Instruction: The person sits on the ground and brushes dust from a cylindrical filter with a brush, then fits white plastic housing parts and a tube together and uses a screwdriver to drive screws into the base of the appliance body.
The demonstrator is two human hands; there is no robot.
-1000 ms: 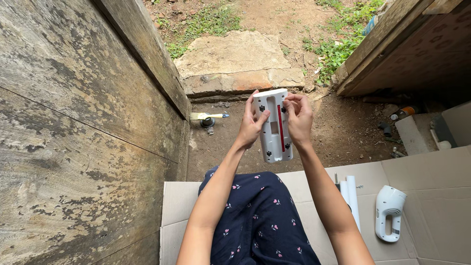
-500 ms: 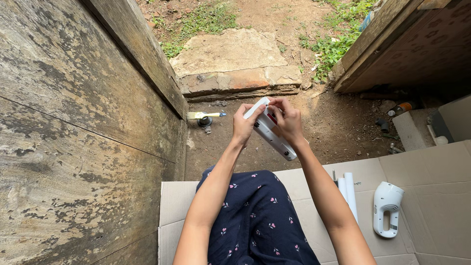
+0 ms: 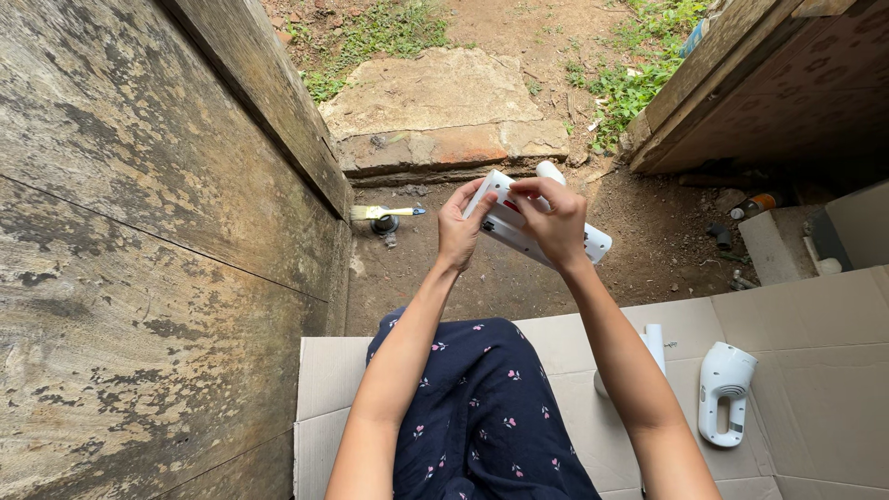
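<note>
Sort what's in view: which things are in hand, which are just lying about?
In hand:
white appliance part, held by left hand and right hand

Lying about:
white handle unit on cardboard
white tube
paintbrush
stone slab

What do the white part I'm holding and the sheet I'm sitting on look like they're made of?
White part: apparently hard moulded plastic, smooth and slightly glossy, with crisp edges and a red strip. The left hand and right hand both grip it. Sheet: flattened corrugated cardboard, matte tan, with fold creases and flap seams. The white handle piece lying on it looks like the same plastic.
</note>
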